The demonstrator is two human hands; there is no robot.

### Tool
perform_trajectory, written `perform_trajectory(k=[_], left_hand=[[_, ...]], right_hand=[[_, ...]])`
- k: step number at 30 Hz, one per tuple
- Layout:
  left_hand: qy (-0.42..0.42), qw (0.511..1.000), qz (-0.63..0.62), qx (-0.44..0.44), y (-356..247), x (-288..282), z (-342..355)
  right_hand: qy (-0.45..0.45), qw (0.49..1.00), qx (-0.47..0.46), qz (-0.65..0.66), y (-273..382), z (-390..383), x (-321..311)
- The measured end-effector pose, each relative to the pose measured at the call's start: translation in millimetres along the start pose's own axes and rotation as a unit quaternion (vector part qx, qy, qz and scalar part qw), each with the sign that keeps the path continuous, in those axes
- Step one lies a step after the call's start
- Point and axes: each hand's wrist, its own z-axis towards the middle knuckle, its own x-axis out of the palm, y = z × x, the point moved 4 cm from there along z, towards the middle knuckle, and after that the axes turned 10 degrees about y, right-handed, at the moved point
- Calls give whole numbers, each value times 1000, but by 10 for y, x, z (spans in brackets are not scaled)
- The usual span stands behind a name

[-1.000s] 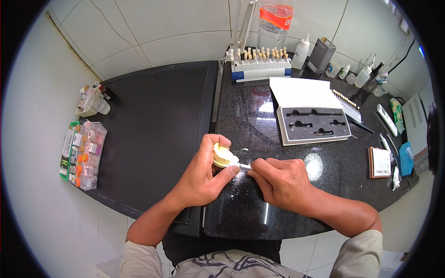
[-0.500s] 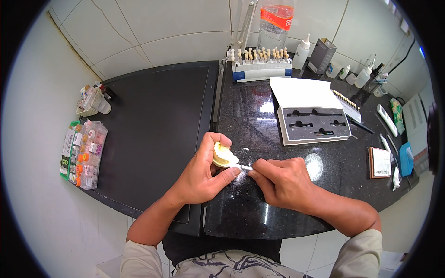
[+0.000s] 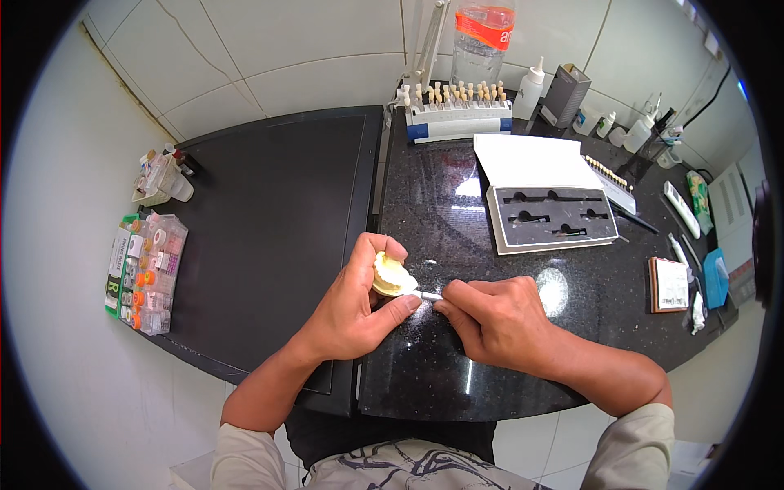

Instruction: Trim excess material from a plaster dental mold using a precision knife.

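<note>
My left hand (image 3: 359, 309) is wrapped round a pale yellow dental cast (image 3: 392, 275) with a row of teeth along its rim. In my right hand (image 3: 498, 318) is a slim, silver-handled carving tool (image 3: 430, 296), pinched between thumb and fingers. Its tip meets the right edge of the cast, though the exact shape of the tip is too small to tell. My left thumb lies close beside the tool's shaft. White dust (image 3: 418, 322) is scattered on the black counter below and around the hands.
An open white case (image 3: 510, 242) with a grey foam insert lies beyond my right hand. Behind it stands a tooth shade rack (image 3: 457, 129). Bottles and a grey box (image 3: 565, 96) line the wall. At far left sits a clear tray of small jars (image 3: 167, 273); at right, a small square pad (image 3: 670, 285).
The whole view has shifted very slightly. Both hands keep the same grip, with the tool still against the cast's edge.
</note>
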Motion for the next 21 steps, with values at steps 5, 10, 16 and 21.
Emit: perform_trajectory(k=[5,10,16,21], left_hand=[[-4,1000,-6,-7,-5,14,1],[-9,1000,0,-11,-8,16,-3],[-18,1000,-4,-9,2,15,3],[-11,999,-38,-9,39,-4,6]], right_hand=[[-8,1000,-2,-2,-3,-6,17],[-4,1000,2,-8,9,1,3],[-13,1000,3,-16,9,-3,13],[-22,1000,-3,-19,8,3,-11]])
